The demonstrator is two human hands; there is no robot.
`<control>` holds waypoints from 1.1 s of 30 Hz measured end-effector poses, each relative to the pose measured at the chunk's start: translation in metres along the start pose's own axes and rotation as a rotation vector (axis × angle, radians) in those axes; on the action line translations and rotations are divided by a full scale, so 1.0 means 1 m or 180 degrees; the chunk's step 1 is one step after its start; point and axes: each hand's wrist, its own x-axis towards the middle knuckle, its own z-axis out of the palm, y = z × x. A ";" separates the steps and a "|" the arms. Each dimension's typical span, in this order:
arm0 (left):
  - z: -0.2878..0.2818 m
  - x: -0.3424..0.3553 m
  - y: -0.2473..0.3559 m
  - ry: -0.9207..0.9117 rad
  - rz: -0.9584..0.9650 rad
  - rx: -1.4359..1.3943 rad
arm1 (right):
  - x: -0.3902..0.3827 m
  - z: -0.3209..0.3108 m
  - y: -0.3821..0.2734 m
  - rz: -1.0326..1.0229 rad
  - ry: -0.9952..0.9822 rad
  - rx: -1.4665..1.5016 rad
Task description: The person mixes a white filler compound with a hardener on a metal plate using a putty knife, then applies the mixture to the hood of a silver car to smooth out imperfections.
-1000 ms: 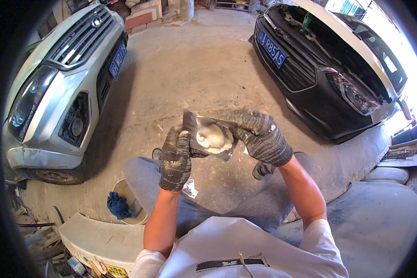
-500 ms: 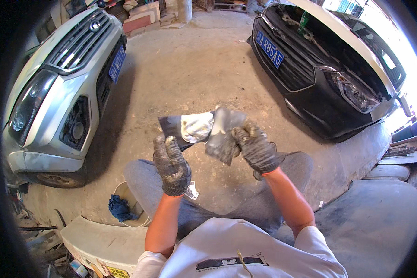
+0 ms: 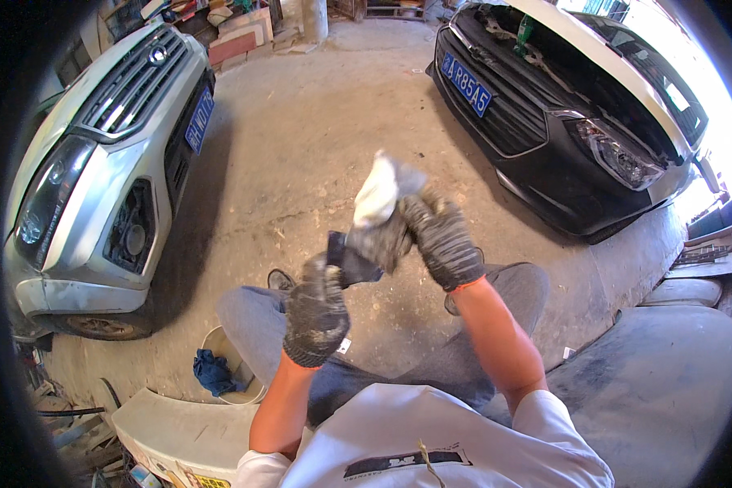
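Observation:
My left hand [image 3: 317, 313], in a dirty grey knitted glove, is closed on a dark flat plate [image 3: 355, 264] held low above the floor between my knees. My right hand [image 3: 442, 242], gloved alike, grips a grey putty spreader [image 3: 386, 237] that is smeared by motion. A thick lump of white putty [image 3: 376, 193] clings to the spreader's far side and stands up from it. The spreader's lower edge meets or overlaps the dark plate; which of the two, I cannot tell.
A silver car [image 3: 98, 171] stands at left, a black-fronted car [image 3: 545, 130] with raised bonnet at right. By my left knee is a bucket [image 3: 248, 382] with a blue cloth [image 3: 213, 372]. A pale bumper [image 3: 179, 427] lies lower left, a grey panel [image 3: 651, 382] lower right.
The putty lump has gone from lying flat across the plate to standing up on the spreader. My left hand has moved slightly right and down with the plate; the spreader has turned.

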 end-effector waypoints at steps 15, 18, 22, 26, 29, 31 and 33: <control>-0.012 0.014 -0.021 0.0451 -0.1539 -0.2885 | -0.009 -0.027 -0.057 -0.2081 -0.1246 -0.2761; 0.002 0.015 -0.029 0.0732 -0.0601 -0.0859 | -0.014 -0.018 -0.058 -0.2808 -0.0587 -0.2976; 0.022 0.017 -0.035 0.0711 -0.1085 -0.0995 | -0.030 -0.004 -0.045 -0.2946 -0.0722 -0.3357; 0.027 0.019 -0.031 0.0674 -0.0241 0.0072 | -0.030 -0.005 -0.032 -0.2719 -0.0809 -0.3037; 0.026 0.020 -0.024 0.0726 -0.0341 -0.0017 | -0.031 0.000 -0.028 -0.3200 -0.0203 -0.3221; 0.024 0.019 -0.020 0.0623 -0.0781 -0.0716 | -0.030 0.002 -0.027 -0.2855 -0.0554 -0.3125; 0.023 0.021 -0.019 0.0533 -0.0895 -0.0755 | -0.024 -0.003 -0.028 -0.2742 -0.0880 -0.2803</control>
